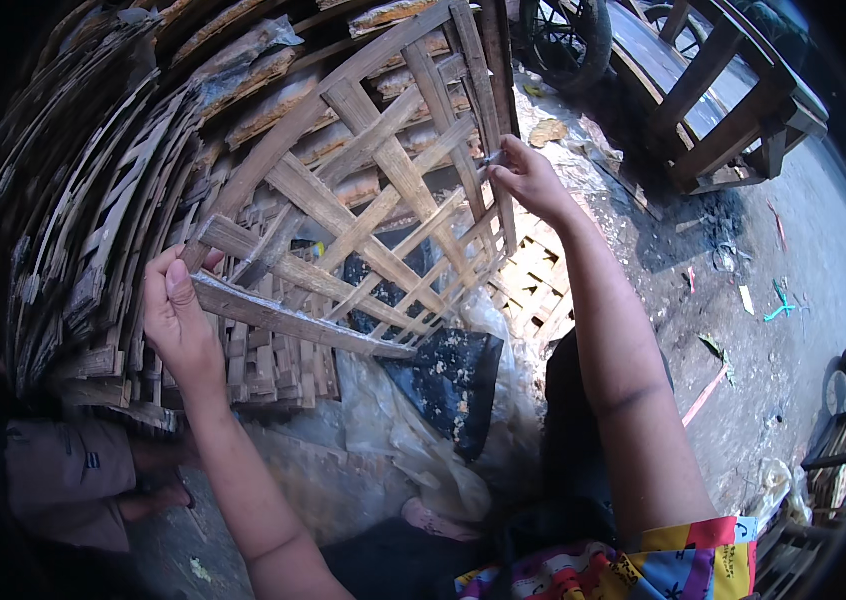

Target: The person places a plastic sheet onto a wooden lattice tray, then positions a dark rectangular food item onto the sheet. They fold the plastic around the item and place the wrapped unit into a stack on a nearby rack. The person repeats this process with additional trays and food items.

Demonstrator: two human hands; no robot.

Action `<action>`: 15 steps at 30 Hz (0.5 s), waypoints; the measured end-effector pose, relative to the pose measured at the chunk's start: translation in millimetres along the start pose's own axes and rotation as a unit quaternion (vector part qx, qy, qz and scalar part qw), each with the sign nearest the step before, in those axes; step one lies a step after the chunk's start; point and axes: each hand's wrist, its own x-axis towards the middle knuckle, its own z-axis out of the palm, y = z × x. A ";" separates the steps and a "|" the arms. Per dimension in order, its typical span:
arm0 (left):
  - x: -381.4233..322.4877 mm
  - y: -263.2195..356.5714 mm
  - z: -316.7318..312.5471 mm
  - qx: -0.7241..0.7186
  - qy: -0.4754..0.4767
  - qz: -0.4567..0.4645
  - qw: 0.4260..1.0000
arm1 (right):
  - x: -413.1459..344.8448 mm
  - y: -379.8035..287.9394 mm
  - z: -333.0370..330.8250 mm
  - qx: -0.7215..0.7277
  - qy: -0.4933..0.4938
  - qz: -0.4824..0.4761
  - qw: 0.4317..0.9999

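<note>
A woven bamboo lattice panel (406,178) with a flat-strip frame is held up at a tilt before me. My left hand (181,319) grips its near left corner, the thumb on the frame strip. At the right edge strip, the fingers of my right hand (532,180) are pinched on the panel, with a small shiny bit at the fingertips that I cannot identify. Through the gaps, more lattice panels (280,367) show stacked behind and below. A black plastic sheet (457,382) with pale flecks lies under the panel's near edge, beside crumpled clear plastic (385,420).
Tall stacks of lattice panels (100,195) rise at the left, with layers of a ragged orange-brown material (273,112) behind. Another person's shorts (70,472) and legs show lower left. A wooden cart (730,112) and a spoked wheel (569,37) stand upper right. Litter dots the concrete floor (760,360).
</note>
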 end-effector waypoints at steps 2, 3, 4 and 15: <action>1.2 18.0 7.7 0.087 0.049 0.073 0.992 | 2.2 -6.0 14.0 -0.111 0.026 -0.033 0.993; -0.2 25.7 14.6 0.093 0.073 0.108 0.987 | -0.1 -4.9 14.5 -0.114 0.037 -0.028 0.992; -1.9 35.8 17.5 0.104 0.099 0.142 0.979 | -0.3 -4.3 17.0 -0.113 0.045 -0.026 0.992; -36.2 120.7 -7.6 -0.261 -0.355 0.097 0.892 | 6.7 16.7 9.9 -0.101 0.046 -0.048 0.993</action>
